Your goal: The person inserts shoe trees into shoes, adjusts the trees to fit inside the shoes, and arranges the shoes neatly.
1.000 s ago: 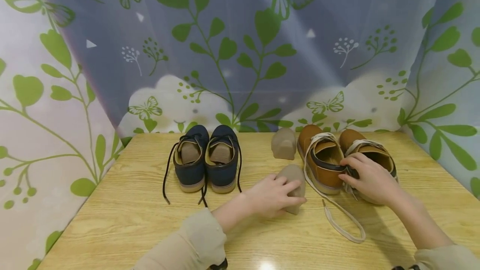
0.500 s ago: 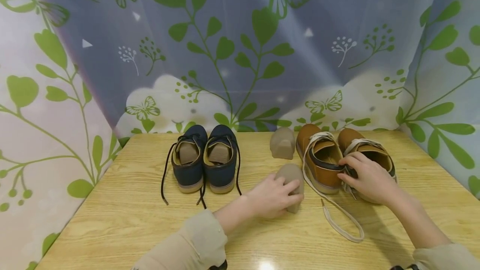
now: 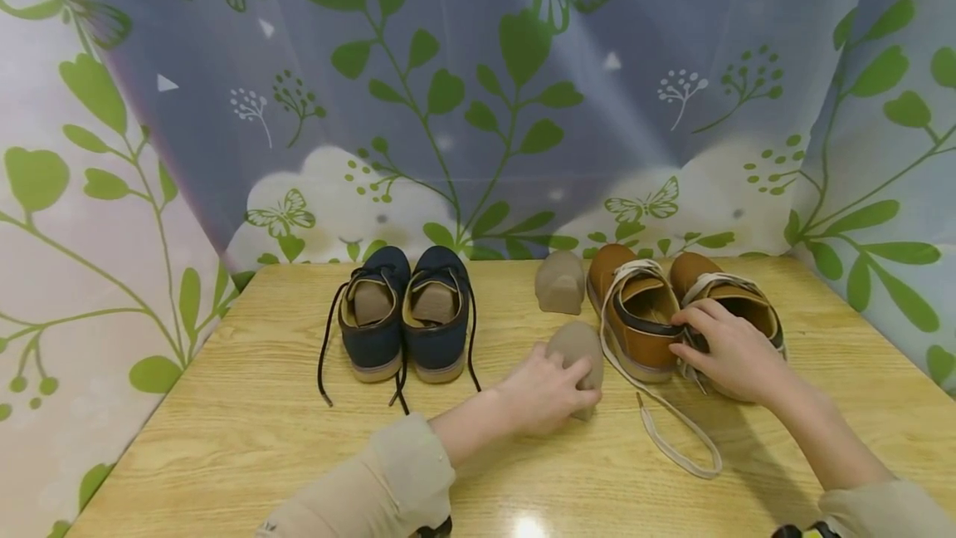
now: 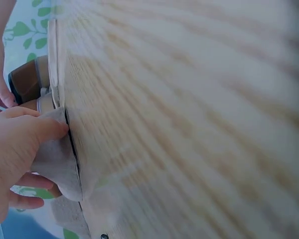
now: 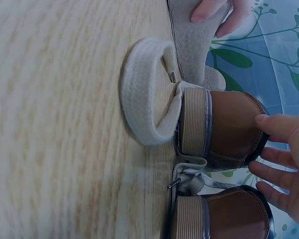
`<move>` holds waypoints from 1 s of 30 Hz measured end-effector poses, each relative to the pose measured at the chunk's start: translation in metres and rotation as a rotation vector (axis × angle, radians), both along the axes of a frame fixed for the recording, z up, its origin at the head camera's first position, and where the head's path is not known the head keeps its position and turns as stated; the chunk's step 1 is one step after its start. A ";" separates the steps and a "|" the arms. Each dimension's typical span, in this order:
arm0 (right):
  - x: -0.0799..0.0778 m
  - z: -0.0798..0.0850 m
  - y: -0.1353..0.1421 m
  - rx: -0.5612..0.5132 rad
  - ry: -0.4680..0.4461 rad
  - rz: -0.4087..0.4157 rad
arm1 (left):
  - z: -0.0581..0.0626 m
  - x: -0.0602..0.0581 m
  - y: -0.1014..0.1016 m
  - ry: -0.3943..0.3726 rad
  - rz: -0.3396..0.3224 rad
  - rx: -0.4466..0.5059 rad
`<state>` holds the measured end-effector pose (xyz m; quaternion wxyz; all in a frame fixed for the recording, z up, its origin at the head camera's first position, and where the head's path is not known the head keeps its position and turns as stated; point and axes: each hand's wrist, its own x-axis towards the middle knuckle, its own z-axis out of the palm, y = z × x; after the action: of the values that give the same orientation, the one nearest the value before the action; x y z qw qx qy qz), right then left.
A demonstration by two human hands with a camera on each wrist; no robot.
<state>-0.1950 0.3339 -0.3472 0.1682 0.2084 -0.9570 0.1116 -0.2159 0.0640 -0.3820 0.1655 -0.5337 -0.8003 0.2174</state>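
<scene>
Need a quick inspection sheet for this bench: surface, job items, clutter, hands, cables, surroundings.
Surface: wood-grain table, bright glare spot at the bottom of the head view.
Job items: left brown shoe, no insert visible in its opening; right brown shoe, opening partly hidden; near insert and far insert, both beige, on the table.
Clutter: navy shoes, inserts visible inside, laces hanging loose.
Left hand: holds the near insert.
Right hand: holds the left brown shoe at its heel collar.
Cables: nothing seen; a loose beige lace trails over the table.
Surroundings: fabric backdrop printed with leaves and butterflies.
</scene>
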 end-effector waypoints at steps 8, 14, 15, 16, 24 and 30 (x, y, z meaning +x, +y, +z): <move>0.000 0.000 -0.001 0.006 -0.012 0.005 | 0.001 -0.002 -0.002 -0.005 -0.053 0.072; 0.000 0.001 -0.001 0.001 -0.015 0.005 | 0.000 -0.004 -0.003 0.022 -0.096 0.140; 0.000 0.001 -0.001 0.002 -0.013 0.005 | 0.000 -0.004 -0.003 0.025 -0.097 0.143; 0.000 0.000 -0.001 0.002 -0.011 0.006 | 0.000 -0.004 -0.003 0.024 -0.095 0.143; 0.000 0.001 0.001 -0.011 0.016 0.015 | 0.009 -0.005 -0.010 -0.105 -0.037 0.228; -0.001 0.004 0.005 -0.003 0.073 0.050 | 0.025 -0.008 -0.020 -0.136 -0.052 0.414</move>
<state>-0.1958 0.3387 -0.3431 0.2004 0.2359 -0.9446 0.1094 -0.2242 0.0440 -0.3570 0.2226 -0.5222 -0.8232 0.0077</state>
